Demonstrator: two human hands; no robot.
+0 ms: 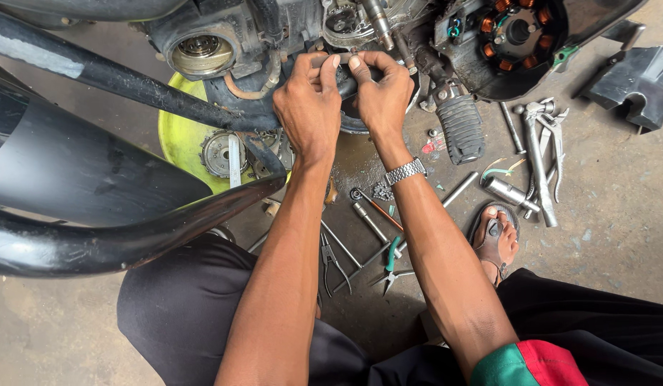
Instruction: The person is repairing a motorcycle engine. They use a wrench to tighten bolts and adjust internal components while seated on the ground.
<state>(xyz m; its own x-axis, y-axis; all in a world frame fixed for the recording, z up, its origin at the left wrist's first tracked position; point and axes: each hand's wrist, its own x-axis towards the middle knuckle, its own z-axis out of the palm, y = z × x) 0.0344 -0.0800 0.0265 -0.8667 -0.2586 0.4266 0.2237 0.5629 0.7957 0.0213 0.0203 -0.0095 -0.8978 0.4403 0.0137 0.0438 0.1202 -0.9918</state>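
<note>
Oil-stained concrete floor [617, 214] fills the head view, with a motorcycle engine [288, 28] opened up at 12 o'clock and a black exhaust pipe [117, 243] sweeping across at 9 o'clock. Both hands meet just under the engine: the left hand [308, 107] and the right hand [383, 96] each pinch one end of a small dark part [343, 57] between thumb and forefinger, each grip closed tight on it, fingertips nearly touching. What the part is exactly I cannot tell; it sits right against the crankcase. Doing this well probably means keeping the part level, letting the thumbs steady it, and pressing evenly rather than twisting. Forearms run up from 6 o'clock, nearly parallel, wrists slightly bent inward; the right wrist wears a metal watch [405, 171]. At 9 o'clock from the hands a yellow basin [175, 139] holds a toothed gear. A ribbed footpeg [460, 125] hangs at 3 o'clock. Pliers [392, 264] lie between the forearms at 6 o'clock, more wrenches [542, 157] at 3 o'clock, near a sandalled foot [496, 239].
</note>
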